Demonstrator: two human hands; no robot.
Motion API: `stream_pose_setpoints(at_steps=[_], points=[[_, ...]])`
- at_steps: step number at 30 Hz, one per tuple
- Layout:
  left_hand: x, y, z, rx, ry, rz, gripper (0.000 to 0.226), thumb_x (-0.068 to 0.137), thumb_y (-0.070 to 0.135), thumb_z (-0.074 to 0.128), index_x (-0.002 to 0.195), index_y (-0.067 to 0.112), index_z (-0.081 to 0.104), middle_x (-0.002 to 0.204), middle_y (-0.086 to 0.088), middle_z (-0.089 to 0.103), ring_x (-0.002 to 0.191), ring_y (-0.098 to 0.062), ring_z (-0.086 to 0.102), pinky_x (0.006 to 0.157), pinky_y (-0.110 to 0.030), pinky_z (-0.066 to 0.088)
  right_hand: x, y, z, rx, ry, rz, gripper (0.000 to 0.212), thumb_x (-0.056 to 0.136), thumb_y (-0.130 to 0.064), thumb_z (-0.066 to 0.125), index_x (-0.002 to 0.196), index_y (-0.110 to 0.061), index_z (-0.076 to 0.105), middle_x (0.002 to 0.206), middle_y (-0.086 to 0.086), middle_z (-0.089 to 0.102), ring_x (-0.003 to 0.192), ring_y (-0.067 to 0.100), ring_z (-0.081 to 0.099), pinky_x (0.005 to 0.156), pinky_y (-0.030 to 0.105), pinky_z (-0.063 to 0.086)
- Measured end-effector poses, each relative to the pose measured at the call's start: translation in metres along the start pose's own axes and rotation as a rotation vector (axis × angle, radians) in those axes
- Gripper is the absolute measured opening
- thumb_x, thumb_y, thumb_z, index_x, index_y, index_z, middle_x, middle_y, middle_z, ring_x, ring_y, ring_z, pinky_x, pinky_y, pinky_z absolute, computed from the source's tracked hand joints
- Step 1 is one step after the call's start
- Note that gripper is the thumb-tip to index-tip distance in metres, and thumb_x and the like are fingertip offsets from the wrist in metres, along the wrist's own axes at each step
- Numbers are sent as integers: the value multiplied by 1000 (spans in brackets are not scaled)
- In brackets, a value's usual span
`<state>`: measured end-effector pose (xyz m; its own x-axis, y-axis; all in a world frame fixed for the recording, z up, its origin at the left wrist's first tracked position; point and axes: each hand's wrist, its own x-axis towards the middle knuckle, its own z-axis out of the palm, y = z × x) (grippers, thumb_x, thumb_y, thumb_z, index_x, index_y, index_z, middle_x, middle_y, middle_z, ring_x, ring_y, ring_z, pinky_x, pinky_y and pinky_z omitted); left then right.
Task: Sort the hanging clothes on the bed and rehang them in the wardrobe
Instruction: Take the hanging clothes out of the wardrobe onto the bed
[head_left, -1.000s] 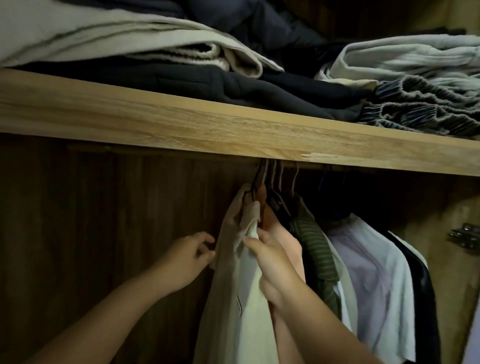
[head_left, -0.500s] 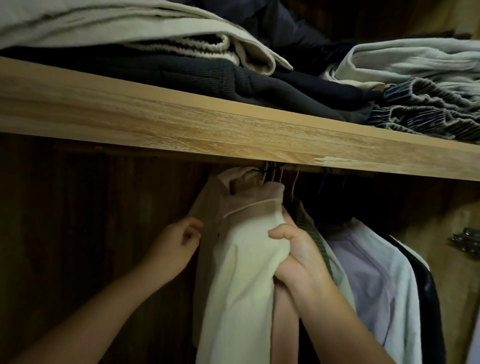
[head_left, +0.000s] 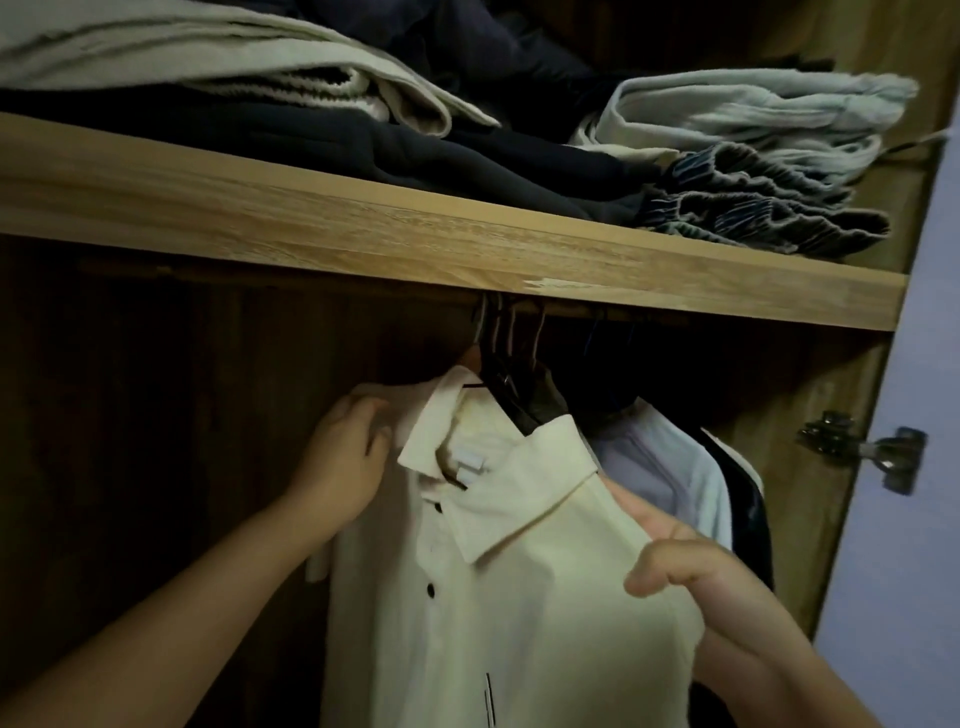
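The cream collared shirt with dark buttons (head_left: 498, 587) hangs on a dark hanger (head_left: 501, 395) under the light wooden shelf (head_left: 363, 228), leftmost of the hanging clothes. The left hand (head_left: 345, 457) has its grip on the shirt's left shoulder. The right hand (head_left: 691, 577) pinches the right shoulder cloth. Folded clothes (head_left: 467, 150) lie on the shelf above.

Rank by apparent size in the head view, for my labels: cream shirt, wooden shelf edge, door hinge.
1. Wooden shelf edge and cream shirt: similar, and the shirt's nearness leaves it unsure.
2. Door hinge: smallest.
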<state>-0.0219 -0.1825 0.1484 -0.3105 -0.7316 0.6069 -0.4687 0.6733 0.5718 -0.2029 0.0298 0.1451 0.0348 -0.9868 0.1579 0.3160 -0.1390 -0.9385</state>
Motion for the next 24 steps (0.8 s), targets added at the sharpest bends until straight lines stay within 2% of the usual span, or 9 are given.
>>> stream_pose_setpoints(at_steps=[4, 5, 7, 9, 12, 15, 18, 21, 24], points=[[-18, 16, 9, 95, -74, 46, 46, 100, 30, 34, 144, 17, 32, 149, -8, 30, 136, -26, 27, 110, -38, 24, -49, -14, -8, -83, -63, 92, 78, 49, 10, 38, 117, -15, 66, 111, 24, 65, 94, 37, 65, 72, 38, 55], [-22, 18, 12, 147, -100, 78, 48, 98, 38, 31, 142, 18, 36, 147, -7, 34, 136, -26, 28, 110, -39, 24, -60, -16, -12, -100, -73, 105, 79, 49, 10, 36, 120, -13, 63, 112, 25, 63, 94, 37, 64, 73, 38, 54], [-34, 26, 15, 191, -110, 170, 55, 88, 47, 27, 122, 15, 55, 118, -7, 57, 115, -27, 48, 91, -38, 36, -80, -21, -21, -126, -67, 128, 81, 49, 10, 38, 124, -12, 60, 115, 27, 61, 94, 38, 63, 76, 38, 53], [-50, 37, 17, 141, -69, 218, 38, 91, 40, 40, 92, 8, 61, 83, -5, 59, 83, -25, 53, 66, -33, 34, -101, -26, -28, -180, -46, 139, 79, 50, 8, 44, 126, -10, 58, 120, 28, 59, 98, 39, 62, 81, 39, 51], [-77, 48, 22, 55, -40, 230, 26, 92, 20, 54, 68, 10, 52, 62, -5, 53, 61, -21, 50, 54, -31, 32, -133, -37, -33, -329, 22, 159, 66, 60, 13, 45, 118, -13, 65, 119, 21, 64, 98, 34, 66, 79, 37, 55], [-103, 61, 30, 71, -14, 254, 39, 92, 22, 54, 58, 27, 35, 52, 2, 44, 53, -21, 47, 51, -32, 31, -157, -48, -28, -637, 160, 153, 53, 83, 14, 49, 106, -28, 71, 109, 7, 71, 92, 26, 70, 76, 34, 58], [-122, 76, 39, 16, 20, 248, 42, 91, 18, 57, 58, 34, 35, 50, 7, 42, 50, -17, 45, 53, -34, 36, -176, -50, -19, -931, 313, 123, 32, 90, -14, 60, 99, -42, 70, 91, 5, 73, 84, 28, 70, 84, 37, 56], [-132, 88, 45, -35, 48, 302, 31, 90, 23, 56, 61, 24, 45, 49, 9, 43, 48, -15, 45, 50, -31, 33, -194, -47, -18, -1199, 543, 47, 21, 88, -33, 57, 107, -41, 64, 58, 11, 50, 57, 23, 51, 65, 22, 48], [-138, 100, 50, -71, 33, 352, 27, 83, 32, 46, 65, 15, 55, 49, 4, 48, 48, -14, 47, 48, -28, 33, -211, -45, -5, -1363, 643, -37, 15, 88, -37, 53, 86, -38, 68, 61, 8, 60, 55, 20, 53, 61, 29, 48]])
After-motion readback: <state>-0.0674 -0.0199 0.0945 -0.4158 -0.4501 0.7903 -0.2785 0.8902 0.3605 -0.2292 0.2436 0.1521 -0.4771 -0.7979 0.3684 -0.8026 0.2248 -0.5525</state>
